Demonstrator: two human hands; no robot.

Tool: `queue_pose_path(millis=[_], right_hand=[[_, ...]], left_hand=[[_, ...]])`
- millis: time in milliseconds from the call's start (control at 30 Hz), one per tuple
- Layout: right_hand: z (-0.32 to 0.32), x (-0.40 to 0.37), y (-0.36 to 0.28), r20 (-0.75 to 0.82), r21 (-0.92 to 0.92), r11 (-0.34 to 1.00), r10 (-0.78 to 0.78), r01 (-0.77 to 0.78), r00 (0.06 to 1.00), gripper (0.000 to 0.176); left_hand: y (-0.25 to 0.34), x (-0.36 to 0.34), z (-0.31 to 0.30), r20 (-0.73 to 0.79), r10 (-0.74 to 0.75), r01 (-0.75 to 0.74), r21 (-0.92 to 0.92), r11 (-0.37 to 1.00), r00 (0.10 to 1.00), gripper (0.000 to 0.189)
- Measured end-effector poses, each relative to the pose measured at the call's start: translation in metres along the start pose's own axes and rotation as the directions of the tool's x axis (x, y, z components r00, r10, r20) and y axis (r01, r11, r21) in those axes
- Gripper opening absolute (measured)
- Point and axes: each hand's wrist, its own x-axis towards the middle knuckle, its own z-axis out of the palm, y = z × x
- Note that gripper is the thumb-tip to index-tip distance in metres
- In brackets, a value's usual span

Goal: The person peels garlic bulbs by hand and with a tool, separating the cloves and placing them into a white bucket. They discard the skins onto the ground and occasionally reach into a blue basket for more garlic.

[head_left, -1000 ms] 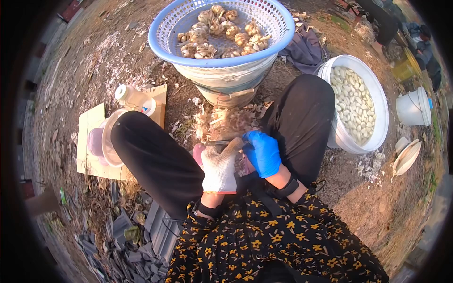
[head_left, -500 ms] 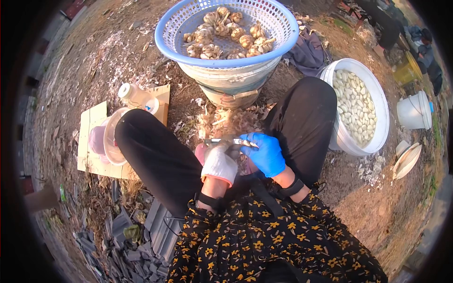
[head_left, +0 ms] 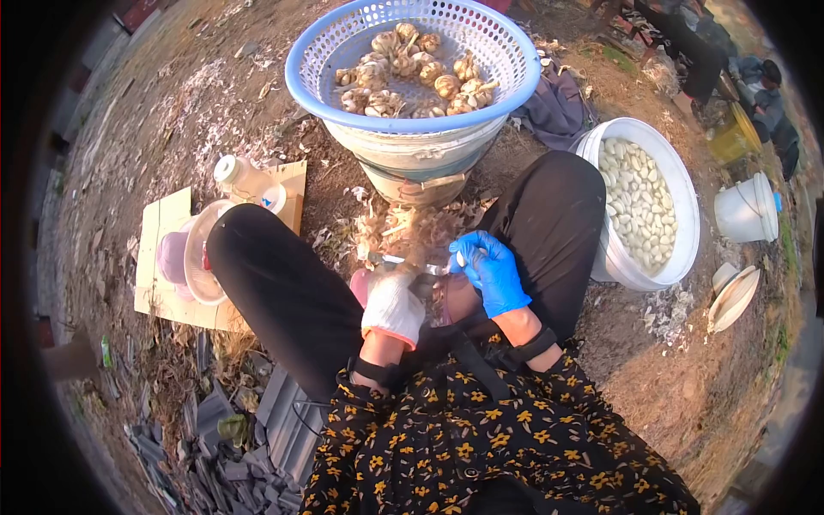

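Observation:
My left hand [head_left: 395, 302], in a white glove with dark fingertips, is closed around what looks like a small knife [head_left: 435, 269]; its metal shows at both sides of the fingers. Just to the right, apart from the blade, my right hand [head_left: 491, 273] in a blue glove pinches a pale garlic clove [head_left: 461, 257]. Both hands are between my knees, above a heap of garlic skins and stalks [head_left: 390, 227]. Whole garlic bulbs [head_left: 403, 64] lie in a blue perforated basket [head_left: 302, 96] ahead.
A white bucket [head_left: 692, 202] of peeled cloves [head_left: 637, 202] stands beside my right knee. Left, cardboard [head_left: 159, 216] carries a jar [head_left: 249, 176] and a plastic bowl [head_left: 202, 257]. Farther right are a lidded pail [head_left: 745, 210], a yellow bucket [head_left: 734, 137] and other people [head_left: 768, 99]. Broken tiles [head_left: 219, 421] lie lower left.
My right hand has drawn away from the blade and turned, with the clove now showing at its fingertips. My left hand has moved slightly down and left, still holding the knife.

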Motion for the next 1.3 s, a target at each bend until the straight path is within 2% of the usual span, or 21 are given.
queue_pose_path(millis=[33, 67, 167, 267, 400, 467, 533, 633, 667, 767, 833, 867, 967, 1067, 1167, 1200, 1267, 1300], right_hand=[[-0.002, 0.003, 0.004, -0.021, 0.019, 1.000, -0.015, 0.015, 1.000, 0.008], [-0.004, 0.005, 0.006, -0.042, 0.040, 0.999, -0.027, 0.029, 0.999, 0.008], [0.001, 0.000, -0.007, -0.034, 0.048, 0.998, 0.042, -0.040, 0.999, 0.010], [-0.006, 0.007, 0.001, 0.000, 0.172, 0.985, -0.004, 0.004, 1.000, 0.010], [-0.009, 0.008, -0.007, 0.059, 0.360, 0.924, 0.113, -0.127, 0.992, 0.010], [-0.015, 0.010, -0.002, 0.119, 0.462, 0.869, 0.135, -0.175, 0.984, 0.012], [-0.013, 0.007, -0.008, 0.171, 0.500, 0.837, 0.157, -0.223, 0.973, 0.014], [-0.010, 0.003, -0.012, 0.185, 0.503, 0.831, 0.162, -0.236, 0.969, 0.017], [-0.010, 0.003, -0.012, 0.178, 0.496, 0.838, 0.160, -0.229, 0.971, 0.017], [-0.012, 0.005, -0.008, 0.235, 0.517, 0.815, 0.159, -0.262, 0.959, 0.019], [-0.005, -0.001, -0.013, 0.159, 0.487, 0.835, 0.206, -0.258, 0.966, 0.019], [-0.003, -0.003, -0.014, 0.119, 0.472, 0.843, 0.228, -0.257, 0.966, 0.019], [-0.007, -0.001, -0.011, 0.261, 0.511, 0.805, 0.190, -0.302, 0.946, 0.019], [-0.006, -0.003, -0.013, 0.314, 0.550, 0.737, 0.252, -0.392, 0.915, 0.022], [-0.010, 0.000, -0.010, 0.390, 0.596, 0.658, 0.264, -0.460, 0.882, 0.024], [-0.010, 0.002, -0.011, 0.422, 0.629, 0.600, 0.270, -0.494, 0.865, 0.024], [-0.011, 0.002, -0.017, 0.480, 0.686, 0.476, 0.271, -0.550, 0.834, 0.024], [-0.008, -0.001, -0.020, 0.480, 0.691, 0.470, 0.269, -0.549, 0.835, 0.023]], left_hand=[[0.001, 0.003, 0.000, -0.014, 0.044, -0.041, 0.202, 0.978, 0.999, 0.014], [-0.002, 0.002, 0.003, -0.051, 0.203, -0.183, 0.263, 0.947, 0.978, 0.012], [0.008, 0.003, 0.005, -0.076, 0.363, -0.299, 0.427, 0.853, 0.929, 0.014], [0.004, 0.000, 0.007, 0.005, 0.333, -0.328, 0.173, 0.929, 0.943, 0.019], [-0.002, -0.003, 0.013, 0.112, 0.319, -0.304, -0.131, 0.944, 0.941, 0.025], [-0.004, -0.005, 0.019, 0.231, 0.346, -0.280, -0.274, 0.920, 0.909, 0.027], [-0.001, -0.013, 0.024, 0.247, 0.302, -0.233, -0.273, 0.933, 0.921, 0.030], [0.005, -0.022, 0.027, 0.331, 0.279, -0.312, 0.050, 0.949, 0.901, 0.045], [-0.006, -0.017, 0.022, 0.303, 0.289, -0.292, -0.038, 0.956, 0.908, 0.043], [0.004, -0.030, 0.034, 0.221, 0.282, -0.255, -0.145, 0.956, 0.934, 0.025], [0.000, -0.030, 0.039, 0.178, 0.366, -0.342, -0.150, 0.927, 0.913, 0.022], [0.000, -0.031, 0.039, 0.179, 0.388, -0.376, -0.097, 0.921, 0.904, 0.023], [0.007, -0.033, 0.034, 0.227, 0.407, -0.448, 0.170, 0.878, 0.885, 0.031], [0.010, -0.029, 0.036, 0.076, 0.315, -0.324, 0.185, 0.928, 0.946, 0.022], [0.003, -0.017, 0.034, 0.011, 0.341, -0.341, -0.028, 0.940, 0.940, 0.016], [-0.006, -0.010, 0.029, -0.025, 0.299, -0.298, -0.190, 0.935, 0.954, 0.015], [-0.017, 0.003, 0.012, 0.004, 0.213, -0.203, -0.284, 0.937, 0.977, 0.014], [-0.018, 0.007, 0.006, 0.031, 0.168, -0.149, -0.328, 0.933, 0.985, 0.013]])
